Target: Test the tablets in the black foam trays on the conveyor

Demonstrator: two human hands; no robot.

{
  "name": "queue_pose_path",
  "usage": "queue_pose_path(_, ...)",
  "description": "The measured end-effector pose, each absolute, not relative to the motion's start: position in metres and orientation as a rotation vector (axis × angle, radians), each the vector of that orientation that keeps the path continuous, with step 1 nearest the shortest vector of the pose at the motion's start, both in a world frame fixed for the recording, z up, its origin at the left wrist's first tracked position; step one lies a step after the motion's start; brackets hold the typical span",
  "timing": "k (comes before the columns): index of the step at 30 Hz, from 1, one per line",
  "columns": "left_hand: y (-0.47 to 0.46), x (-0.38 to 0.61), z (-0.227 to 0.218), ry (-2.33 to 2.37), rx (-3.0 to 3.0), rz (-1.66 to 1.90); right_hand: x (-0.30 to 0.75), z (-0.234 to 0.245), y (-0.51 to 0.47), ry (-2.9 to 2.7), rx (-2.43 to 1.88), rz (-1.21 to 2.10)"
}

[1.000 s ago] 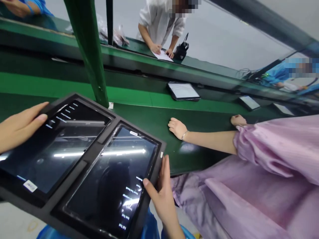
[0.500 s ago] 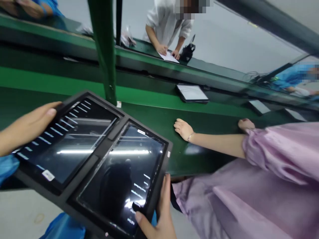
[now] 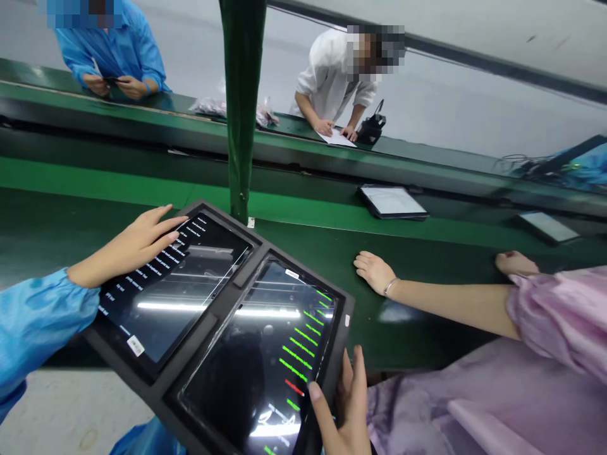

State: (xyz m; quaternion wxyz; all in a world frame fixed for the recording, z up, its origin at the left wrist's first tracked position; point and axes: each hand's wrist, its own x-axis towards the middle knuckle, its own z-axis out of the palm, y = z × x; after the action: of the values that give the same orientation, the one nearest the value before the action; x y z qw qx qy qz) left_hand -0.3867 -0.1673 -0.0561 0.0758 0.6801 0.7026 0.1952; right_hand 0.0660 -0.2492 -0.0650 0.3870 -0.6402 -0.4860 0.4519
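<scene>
A dark grey foam tray [image 3: 206, 328] with two tablets in it is held at a tilt over the near side of the bench. The left tablet [image 3: 175, 303] shows a list of white text lines. Green lines and one red line run along the right edge of the right tablet [image 3: 241, 373]. My left hand [image 3: 135, 243] lies over the left tablet's outer edge, its fingers stretched out over the text. My right hand [image 3: 344, 411] grips the tray's right edge, thumb on top near the red line and fingers along the outer side.
Beside me on the right, a person in pink rests a hand [image 3: 377, 273] on the green bench [image 3: 303, 243]. A green post [image 3: 244, 114] rises just behind the tray. Tablets [image 3: 393, 201] lie farther back. Across the bench, a person in white [image 3: 327, 76] handles paper.
The right tablet's lines have turned from white to mostly green with one red. My left hand has moved from the tray's edge further over the left screen. The view has shifted.
</scene>
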Motion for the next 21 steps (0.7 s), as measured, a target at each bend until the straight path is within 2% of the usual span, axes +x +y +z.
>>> queue_pose_path(7,-0.135,-0.385,-0.070,2.074,2.260,0.465,0.069,-0.077,-0.243,-1.252,-1.623,1.124)
queue_pose_path(13,-0.149,-0.390,-0.061,2.121,2.210,0.664,0.078,-0.078,-0.252,-1.192,-1.461,1.288)
queue_pose_path(21,-0.217,-0.425,-0.069,2.411,1.265,0.331,0.084,-0.078,-0.258,-0.903,-1.407,1.437)
